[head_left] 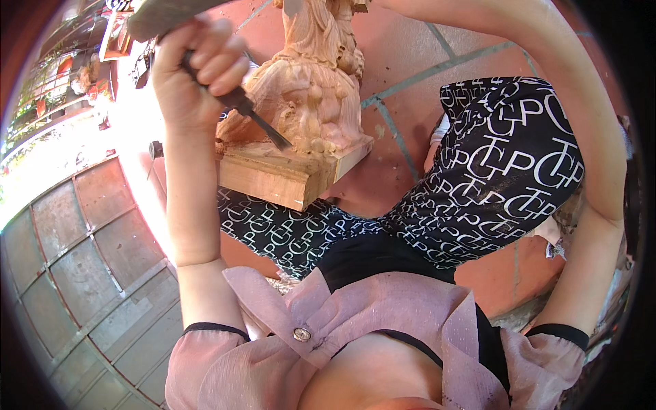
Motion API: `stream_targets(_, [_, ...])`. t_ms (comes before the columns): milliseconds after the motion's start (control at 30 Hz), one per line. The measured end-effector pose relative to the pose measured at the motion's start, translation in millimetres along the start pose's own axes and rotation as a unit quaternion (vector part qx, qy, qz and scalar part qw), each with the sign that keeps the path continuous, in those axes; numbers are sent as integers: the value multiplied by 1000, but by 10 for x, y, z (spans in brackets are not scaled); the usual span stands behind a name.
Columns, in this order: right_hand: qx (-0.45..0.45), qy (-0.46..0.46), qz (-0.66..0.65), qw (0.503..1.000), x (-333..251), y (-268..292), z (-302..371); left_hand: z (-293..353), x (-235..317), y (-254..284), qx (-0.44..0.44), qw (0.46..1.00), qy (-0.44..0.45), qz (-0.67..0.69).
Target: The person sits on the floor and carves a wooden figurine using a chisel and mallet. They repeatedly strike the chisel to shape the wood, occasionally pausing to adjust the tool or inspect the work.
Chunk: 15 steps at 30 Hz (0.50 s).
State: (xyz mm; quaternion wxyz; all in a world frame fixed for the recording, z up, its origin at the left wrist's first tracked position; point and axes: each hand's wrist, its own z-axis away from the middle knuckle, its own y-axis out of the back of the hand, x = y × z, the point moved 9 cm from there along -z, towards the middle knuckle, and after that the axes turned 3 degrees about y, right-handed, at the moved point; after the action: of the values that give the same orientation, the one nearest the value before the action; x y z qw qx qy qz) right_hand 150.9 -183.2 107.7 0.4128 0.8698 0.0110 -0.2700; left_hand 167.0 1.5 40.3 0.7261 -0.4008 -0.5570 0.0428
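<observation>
My left hand (205,61) is closed around the dark handle of a chisel (268,130), slightly blurred. The chisel slants down to the right, its flat tip at the base of a carved wooden figure (304,96). Just above that fist is a thick, grey-brown, club-like piece (171,18), perhaps a mallet, running out past the top edge. The figure has carved folds and rounded shapes; its square wooden base (273,179) sits between my legs, and its top is cut off. My right forearm (465,15) arches to the top edge; the right hand is beyond the picture.
Reddish floor tiles (403,68) with grey joints lie around the figure, with a few small chips on them. My legs in black patterned trousers (506,157) flank the base. At left are greyish paving tiles (68,246) and a brightly lit area with plants (41,102).
</observation>
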Motion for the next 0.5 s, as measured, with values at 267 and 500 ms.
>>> stream_targets(267, [91,107,-2,990,76,-71,-35,479,389,-314,139,930,-214,-263])
stream_targets(500, [-5,-19,-41,999,78,185,40,295,270,-708,112,874,-263,-394])
